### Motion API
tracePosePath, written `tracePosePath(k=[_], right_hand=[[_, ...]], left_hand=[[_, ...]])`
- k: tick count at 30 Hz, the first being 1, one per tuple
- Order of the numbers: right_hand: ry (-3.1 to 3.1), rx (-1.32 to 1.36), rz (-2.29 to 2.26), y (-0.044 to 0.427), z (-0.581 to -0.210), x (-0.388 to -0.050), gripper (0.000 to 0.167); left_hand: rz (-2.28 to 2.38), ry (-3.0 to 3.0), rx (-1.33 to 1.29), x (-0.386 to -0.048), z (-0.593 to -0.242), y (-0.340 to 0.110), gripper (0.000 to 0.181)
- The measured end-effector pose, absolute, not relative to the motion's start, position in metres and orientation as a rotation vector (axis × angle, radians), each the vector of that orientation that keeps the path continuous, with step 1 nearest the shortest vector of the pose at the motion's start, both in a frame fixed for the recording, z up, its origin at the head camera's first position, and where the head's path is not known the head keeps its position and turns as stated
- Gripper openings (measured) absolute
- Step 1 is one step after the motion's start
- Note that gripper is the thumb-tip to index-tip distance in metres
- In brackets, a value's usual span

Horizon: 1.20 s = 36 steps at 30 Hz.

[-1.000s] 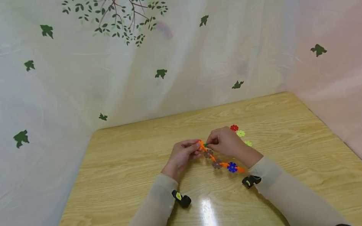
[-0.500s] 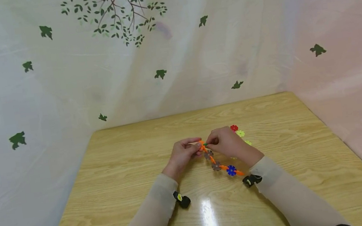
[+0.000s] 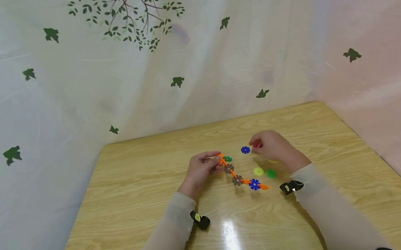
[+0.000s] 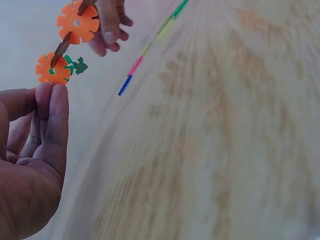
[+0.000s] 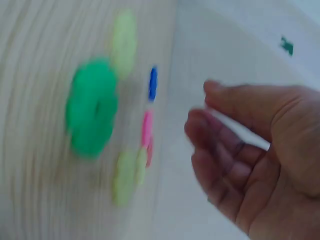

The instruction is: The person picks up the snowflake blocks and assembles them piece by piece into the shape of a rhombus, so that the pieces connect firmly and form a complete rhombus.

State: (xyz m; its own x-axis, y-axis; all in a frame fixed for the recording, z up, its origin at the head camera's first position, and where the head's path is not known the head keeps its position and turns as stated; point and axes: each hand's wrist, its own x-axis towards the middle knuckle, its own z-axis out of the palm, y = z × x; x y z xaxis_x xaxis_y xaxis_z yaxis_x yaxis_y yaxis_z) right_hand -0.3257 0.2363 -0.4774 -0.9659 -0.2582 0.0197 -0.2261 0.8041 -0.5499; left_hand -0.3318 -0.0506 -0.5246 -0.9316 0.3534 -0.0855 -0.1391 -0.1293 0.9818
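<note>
In the head view my left hand (image 3: 203, 169) pinches the near end of a chain of interlocked snowflake discs. An orange disc (image 4: 52, 70) shows at its fingertips in the left wrist view, with a green disc (image 3: 227, 158) fitted to it. Down and to the right run grey-brown discs (image 3: 237, 180), orange ones edge-on and a blue disc (image 3: 254, 184). My right hand (image 3: 274, 146) hovers over loose discs, close to a pink-red disc (image 3: 259, 145). Thumb and fingers (image 5: 200, 120) stand apart in the right wrist view, nothing between them.
Loose snowflake discs lie on the wooden table (image 3: 137, 193): a blue disc (image 3: 245, 150), a yellow disc (image 3: 259, 171) and a green disc (image 3: 270, 173). Another yellow one is partly hidden under my right hand. A leaf-patterned curtain (image 3: 198, 57) hangs behind the table.
My right hand has let go of the green disc, which stays on the chain, and has moved right over the loose discs. The left hand keeps its hold; the chain's lower end has swung slightly.
</note>
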Motion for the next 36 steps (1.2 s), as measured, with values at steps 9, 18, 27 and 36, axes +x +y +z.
tracePosePath(k=[9,18,27,36], right_hand=[[2.948,-0.094,-0.713,0.269,-0.489,-0.332,0.041],[2.916,-0.079,-0.730,0.282,-0.498,-0.336,0.034],[2.883,-0.164,-0.865,0.282,-0.498,-0.336,0.016],[2.653,-0.184,-1.324,0.270,-0.496,-0.337,0.013]], left_hand=[[2.168,1.811,0.221,-0.328,-0.526,-0.046,0.034],[2.164,1.843,0.194,-0.325,-0.527,-0.043,0.038],[2.187,1.847,0.211,-0.323,-0.525,-0.042,0.037],[2.203,1.847,0.216,-0.323,-0.526,-0.040,0.039]])
